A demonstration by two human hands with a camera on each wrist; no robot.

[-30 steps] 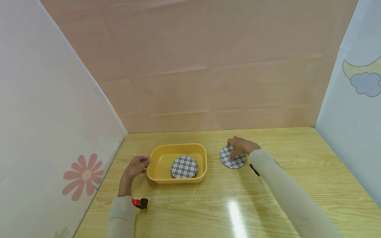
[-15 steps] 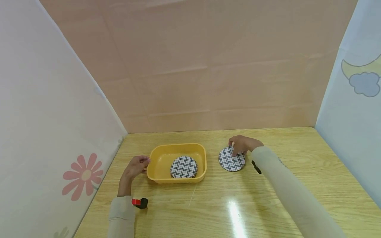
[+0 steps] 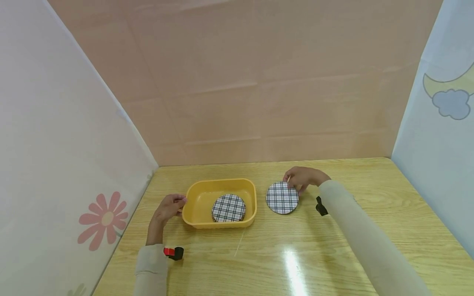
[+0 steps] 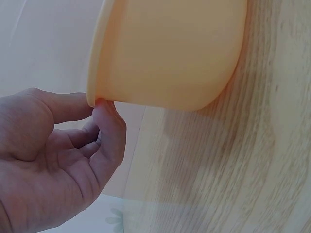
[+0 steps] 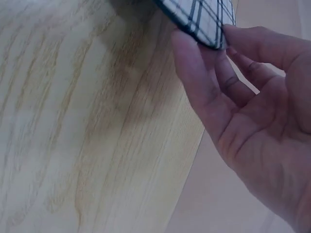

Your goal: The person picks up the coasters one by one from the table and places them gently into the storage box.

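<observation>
A: What do my hands hold, as the head view shows it?

B: My right hand (image 3: 304, 178) pinches the far edge of the round, flat black-and-white checked coaster (image 3: 282, 197), just right of the shallow yellow plastic tub (image 3: 192, 201) on the pale wood-grain surface (image 3: 296, 246). My left hand (image 3: 168, 207) rests at the tub's left rim. A second round checked coaster (image 3: 229, 207) lies flat inside the tub, right of its middle.

A: How do the fingers lie?

B: In the right wrist view my thumb and fingers (image 5: 194, 68) close on the coaster's dark rim (image 5: 201, 22); only a corner of the disc shows, the rest is cut off at the top edge. That edge is raised off the surface; whether the near edge touches the wood I cannot tell. In the left wrist view my thumb (image 4: 58, 104) and one curled finger (image 4: 109, 131) pinch the tub's lip (image 4: 97, 73); the other fingers fold into the palm, partly hidden.

A: What stays obscured?

B: The tub's inside is unseen from the left wrist; only its outer wall shows. A small red-and-black device (image 3: 173, 252) sits at my left cuff, too small to identify. A dark strap (image 3: 320, 206) at my right sleeve is likewise unclear.
</observation>
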